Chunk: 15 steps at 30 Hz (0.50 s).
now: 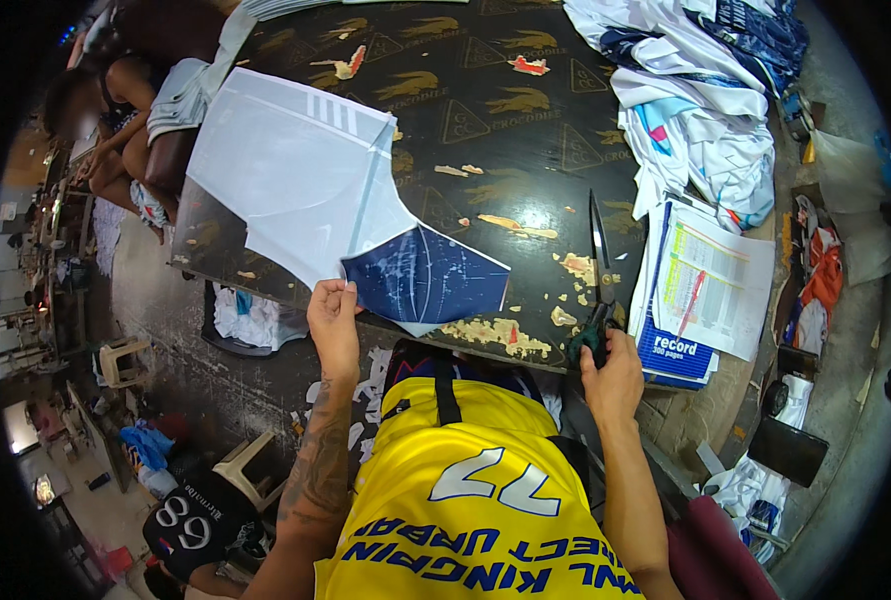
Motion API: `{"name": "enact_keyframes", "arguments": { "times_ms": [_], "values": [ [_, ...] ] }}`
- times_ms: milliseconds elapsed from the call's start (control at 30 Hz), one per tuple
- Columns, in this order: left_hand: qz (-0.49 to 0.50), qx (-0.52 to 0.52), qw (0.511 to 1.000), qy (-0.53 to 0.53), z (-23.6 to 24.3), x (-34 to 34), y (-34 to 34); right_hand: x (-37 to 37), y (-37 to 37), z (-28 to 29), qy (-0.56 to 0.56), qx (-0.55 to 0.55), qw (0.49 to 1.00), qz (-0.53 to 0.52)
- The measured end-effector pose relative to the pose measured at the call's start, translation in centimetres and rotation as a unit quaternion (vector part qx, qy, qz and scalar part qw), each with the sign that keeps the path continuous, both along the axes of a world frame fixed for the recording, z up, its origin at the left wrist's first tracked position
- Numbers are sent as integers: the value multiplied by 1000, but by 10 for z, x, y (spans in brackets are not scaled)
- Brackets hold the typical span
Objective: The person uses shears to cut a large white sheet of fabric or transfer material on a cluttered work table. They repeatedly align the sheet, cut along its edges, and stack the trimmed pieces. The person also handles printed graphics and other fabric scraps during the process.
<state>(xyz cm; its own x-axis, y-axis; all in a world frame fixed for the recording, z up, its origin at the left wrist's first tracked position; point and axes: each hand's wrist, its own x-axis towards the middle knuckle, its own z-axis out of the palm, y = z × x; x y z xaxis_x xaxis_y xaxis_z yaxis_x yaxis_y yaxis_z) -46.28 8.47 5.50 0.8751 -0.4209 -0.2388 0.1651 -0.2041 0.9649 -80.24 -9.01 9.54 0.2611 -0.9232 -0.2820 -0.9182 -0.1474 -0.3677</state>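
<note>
Head view: pinches flat white-and-navy fabric (300, 185) with left hand (332, 312), hiding the held edge; grasps long-bladed black metal scissors (602, 265) with right hand (614, 376), partly covering the handles (583, 343).

On the dark table (435, 220), gold capital letters are repeated, together with gold animal emblems and triangles which have small letters inside. The blue notebook (662, 352) carries on its cover one white word in bold letters, and under it a smaller white line with a number. On the sheet (725, 285) above it there is a printed grid with coloured parts, but its writing is too small for reading. The yellow shirt (415, 560) bears two big white digits with blue outline and two rows of blue capitals, upside down in this view. The black shirt (165, 512) shows large white digits and a smaller white word.
</note>
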Motion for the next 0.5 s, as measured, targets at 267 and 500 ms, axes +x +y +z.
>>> {"name": "enact_keyframes", "arguments": {
  "times_ms": [267, 500],
  "values": [
    [-107, 36, 993, -15, 7, -42, -30, -3, -6, -6, -9, -40, 999, 32],
    [-389, 129, 854, -321, 11, -61, -54, -1, -5, 1, 14, -6, 1000, 25]
  ]
}}
